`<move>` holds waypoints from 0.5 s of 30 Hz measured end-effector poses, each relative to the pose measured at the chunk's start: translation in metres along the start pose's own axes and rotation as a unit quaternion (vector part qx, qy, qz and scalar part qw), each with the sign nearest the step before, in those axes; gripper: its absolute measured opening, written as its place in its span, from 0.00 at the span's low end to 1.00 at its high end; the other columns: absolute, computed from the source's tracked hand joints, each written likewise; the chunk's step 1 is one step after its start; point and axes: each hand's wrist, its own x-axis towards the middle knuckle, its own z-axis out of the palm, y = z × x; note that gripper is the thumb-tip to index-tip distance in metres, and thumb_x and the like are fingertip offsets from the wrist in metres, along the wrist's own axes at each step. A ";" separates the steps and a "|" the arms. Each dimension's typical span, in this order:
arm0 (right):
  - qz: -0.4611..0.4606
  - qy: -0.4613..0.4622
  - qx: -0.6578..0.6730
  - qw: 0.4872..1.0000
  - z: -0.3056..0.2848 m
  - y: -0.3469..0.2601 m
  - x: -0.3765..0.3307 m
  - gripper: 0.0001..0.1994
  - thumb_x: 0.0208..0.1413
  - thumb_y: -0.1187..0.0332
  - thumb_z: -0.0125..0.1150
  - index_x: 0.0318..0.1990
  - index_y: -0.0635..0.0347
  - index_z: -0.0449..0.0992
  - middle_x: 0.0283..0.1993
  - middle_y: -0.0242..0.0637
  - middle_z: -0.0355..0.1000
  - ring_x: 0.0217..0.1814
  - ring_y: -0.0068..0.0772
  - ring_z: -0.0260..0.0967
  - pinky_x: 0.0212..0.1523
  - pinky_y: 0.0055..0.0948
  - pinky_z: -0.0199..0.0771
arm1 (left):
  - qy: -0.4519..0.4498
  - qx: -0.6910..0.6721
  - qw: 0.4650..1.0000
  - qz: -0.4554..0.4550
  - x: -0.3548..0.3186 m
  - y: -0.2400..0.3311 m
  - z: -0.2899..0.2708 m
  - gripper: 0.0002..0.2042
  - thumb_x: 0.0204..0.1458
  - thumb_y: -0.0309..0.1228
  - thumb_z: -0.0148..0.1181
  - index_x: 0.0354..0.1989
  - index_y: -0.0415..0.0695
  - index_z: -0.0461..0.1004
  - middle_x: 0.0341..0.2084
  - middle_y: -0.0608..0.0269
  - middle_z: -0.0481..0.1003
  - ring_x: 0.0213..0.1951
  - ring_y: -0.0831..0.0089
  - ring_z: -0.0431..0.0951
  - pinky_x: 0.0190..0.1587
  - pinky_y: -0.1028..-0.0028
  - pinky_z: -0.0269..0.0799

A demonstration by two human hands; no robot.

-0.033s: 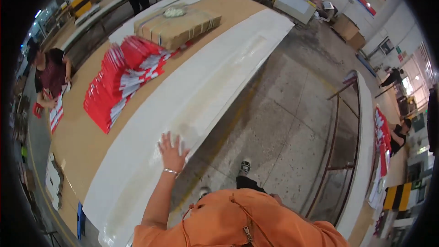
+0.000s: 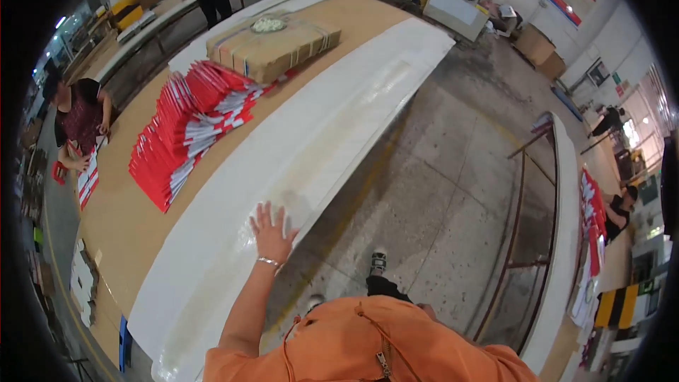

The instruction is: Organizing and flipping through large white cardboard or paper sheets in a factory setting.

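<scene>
My left hand (image 2: pixel 274 235) lies spread with its palm down near the edge of the long white sheet covering (image 2: pixel 339 141) on the table. A bracelet circles the wrist, and nothing is in the fingers. Farther in, a fanned-out stack of red and white folded card pieces (image 2: pixel 191 124) rests on the brown tabletop (image 2: pixel 124 230). Behind that stack, partly over it, sits a brown paper-wrapped bundle (image 2: pixel 276 46) tied with cords, with a pale coil (image 2: pixel 269 25) on top. My right hand is out of sight.
At the left table edge a person (image 2: pixel 81 117) handles red and white pieces (image 2: pixel 88 180). A grey cut-out board (image 2: pixel 83 283) lies at the near left corner. Across the concrete floor (image 2: pixel 438 191) stands another long table (image 2: pixel 562 205), where another person (image 2: pixel 621 212) sits by red pieces.
My left hand has shifted slightly right along the white covering, still spread. The rest looks nearly the same.
</scene>
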 end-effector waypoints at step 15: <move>-0.166 -0.229 -0.214 0.935 -0.147 0.009 0.286 0.13 0.46 0.58 0.54 0.26 0.59 0.73 0.22 0.29 0.70 0.25 0.29 0.66 0.30 0.27 0.66 | 0.018 0.046 0.951 -0.305 0.057 0.068 0.038 0.32 0.47 0.53 0.49 0.58 0.47 0.56 0.60 0.49 0.46 0.63 0.51 0.39 0.60 0.48 0.33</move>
